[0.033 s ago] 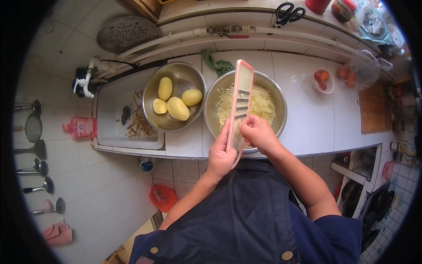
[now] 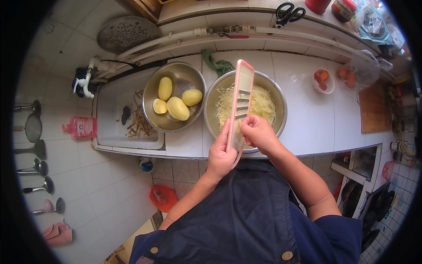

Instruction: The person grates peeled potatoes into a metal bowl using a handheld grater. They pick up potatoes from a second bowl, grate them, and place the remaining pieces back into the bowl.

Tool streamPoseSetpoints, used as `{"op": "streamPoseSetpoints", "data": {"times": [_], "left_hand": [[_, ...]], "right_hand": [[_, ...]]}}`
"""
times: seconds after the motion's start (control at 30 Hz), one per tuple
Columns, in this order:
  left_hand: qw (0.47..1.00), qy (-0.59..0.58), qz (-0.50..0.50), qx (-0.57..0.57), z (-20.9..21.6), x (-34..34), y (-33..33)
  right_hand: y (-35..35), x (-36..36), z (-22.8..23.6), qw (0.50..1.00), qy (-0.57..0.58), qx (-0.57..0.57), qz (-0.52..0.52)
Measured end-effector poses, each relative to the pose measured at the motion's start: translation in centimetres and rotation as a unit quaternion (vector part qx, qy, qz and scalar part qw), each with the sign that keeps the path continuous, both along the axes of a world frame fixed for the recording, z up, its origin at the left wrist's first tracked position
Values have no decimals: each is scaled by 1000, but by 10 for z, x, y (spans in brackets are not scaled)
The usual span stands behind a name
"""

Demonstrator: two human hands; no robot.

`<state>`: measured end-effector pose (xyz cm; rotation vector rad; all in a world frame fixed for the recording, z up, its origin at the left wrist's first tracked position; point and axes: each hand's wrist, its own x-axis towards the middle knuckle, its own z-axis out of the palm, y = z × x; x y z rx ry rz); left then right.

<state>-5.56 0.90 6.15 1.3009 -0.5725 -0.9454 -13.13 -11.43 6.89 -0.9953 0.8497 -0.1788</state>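
My left hand (image 2: pixel 220 155) is closed round the lower end of a pink-edged grater (image 2: pixel 243 94). The grater stands tilted on edge over a steel bowl (image 2: pixel 282 105), its dark blades facing right. Pale yellow potato shreds (image 2: pixel 263 103) lie in that bowl. Against the grater's lower face, my right hand (image 2: pixel 258 133) is closed with its fingers curled; what they pinch, if anything, is hidden. To the left, a second steel bowl (image 2: pixel 151 119) holds several peeled potatoes (image 2: pixel 178 108).
Peelings (image 2: pixel 140 125) lie in the white sink (image 2: pixel 107 132) at the left, below a tap (image 2: pixel 85 83). A green cloth (image 2: pixel 217 64) lies behind the bowls. At the right are a tub of carrot pieces (image 2: pixel 323 81), a plastic bag (image 2: pixel 362 70) and a wooden board (image 2: pixel 376 110).
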Motion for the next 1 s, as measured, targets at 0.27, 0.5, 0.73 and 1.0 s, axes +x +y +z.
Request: {"op": "streamPoseSetpoints", "data": {"times": [0.27,0.5,0.73,1.0], "left_hand": [[1000,-1,-4,11,2,0,-1],[1000,8,15,24,-6,4,0],[985,154,62,-48,-12,18,-3],[969,238,39,-47,-26,23,7]], "right_hand": [[1,1,0,999,-21,-23,16],[-1,-6,-3,998,-2,-34,60],[-31,-29,13,997,-76,8,-26],[-22,-32,-7,984,-53,-141,-94]]}}
